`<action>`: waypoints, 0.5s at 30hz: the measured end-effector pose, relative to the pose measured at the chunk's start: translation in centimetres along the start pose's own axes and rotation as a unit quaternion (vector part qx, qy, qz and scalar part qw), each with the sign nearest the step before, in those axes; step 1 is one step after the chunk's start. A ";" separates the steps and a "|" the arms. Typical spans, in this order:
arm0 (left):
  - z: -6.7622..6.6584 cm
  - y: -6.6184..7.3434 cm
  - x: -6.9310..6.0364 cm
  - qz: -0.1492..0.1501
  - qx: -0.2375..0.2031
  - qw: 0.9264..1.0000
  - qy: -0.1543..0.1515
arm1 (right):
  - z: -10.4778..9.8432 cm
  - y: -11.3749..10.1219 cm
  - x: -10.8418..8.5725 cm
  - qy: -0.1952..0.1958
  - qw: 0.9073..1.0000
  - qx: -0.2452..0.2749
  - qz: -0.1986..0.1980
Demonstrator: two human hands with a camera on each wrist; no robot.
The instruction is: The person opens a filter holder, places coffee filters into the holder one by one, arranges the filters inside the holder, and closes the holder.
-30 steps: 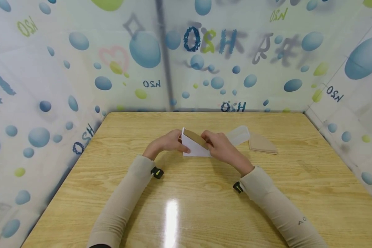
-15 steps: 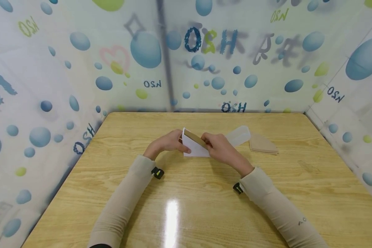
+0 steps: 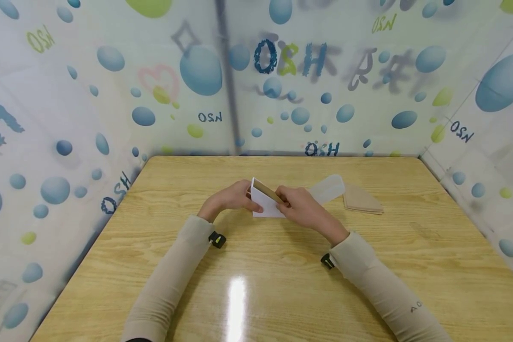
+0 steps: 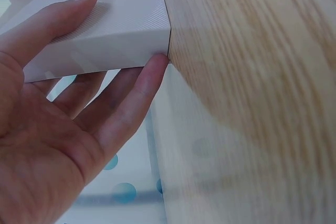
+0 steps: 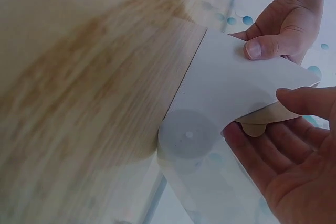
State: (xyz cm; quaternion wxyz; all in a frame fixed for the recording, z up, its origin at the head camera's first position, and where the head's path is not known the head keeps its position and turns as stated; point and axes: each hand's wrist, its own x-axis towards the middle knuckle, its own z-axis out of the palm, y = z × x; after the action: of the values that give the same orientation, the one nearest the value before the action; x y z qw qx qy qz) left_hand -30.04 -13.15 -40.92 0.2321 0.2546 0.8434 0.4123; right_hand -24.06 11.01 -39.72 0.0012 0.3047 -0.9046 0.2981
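Observation:
A white wedge-shaped box [image 3: 262, 205] stands upright on the table with its slanted opening upward. Brown paper coffee filters [image 3: 268, 191] sit inside, their upper edge showing. My left hand [image 3: 235, 195] grips the box's tall left end, thumb on the near wall and fingers round the end, as the left wrist view shows. At the lower right end of the slant, my right hand [image 3: 303, 206] pinches the filters, with its thumb by the near wall's edge. In the right wrist view a rounded filter tab [image 5: 254, 129] peeks out between thumb and fingers. How deep the filters reach is hidden.
To the right of the box lies a translucent plastic cover [image 3: 328, 189]. Beside it rests another stack of brown fan-shaped filters [image 3: 361, 199]. A patterned curtain [image 3: 342, 90] hangs behind the far table edge [image 3: 196, 156].
My right hand has shifted slightly left along the opening, its thumb coming over the near wall. Less brown paper shows above the box. My left hand holds its place.

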 end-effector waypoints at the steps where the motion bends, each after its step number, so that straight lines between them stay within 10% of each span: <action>1: 0.0 -0.1 0.0 0.001 0.002 1.000 0.001 | 0.1 0.0 0.0 0.000 1.000 -0.001 0.000; 15: -0.1 0.1 -0.3 -0.002 0.003 1.000 -0.001 | 0.4 0.0 -0.1 -0.054 0.998 -0.016 0.007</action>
State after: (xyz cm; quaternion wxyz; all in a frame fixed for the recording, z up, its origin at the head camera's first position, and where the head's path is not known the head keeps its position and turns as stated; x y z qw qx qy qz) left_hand -29.85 -13.28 -40.71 0.2334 0.2541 0.8450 0.4087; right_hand -23.95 10.85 -40.03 -0.0450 0.3142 -0.9101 0.2664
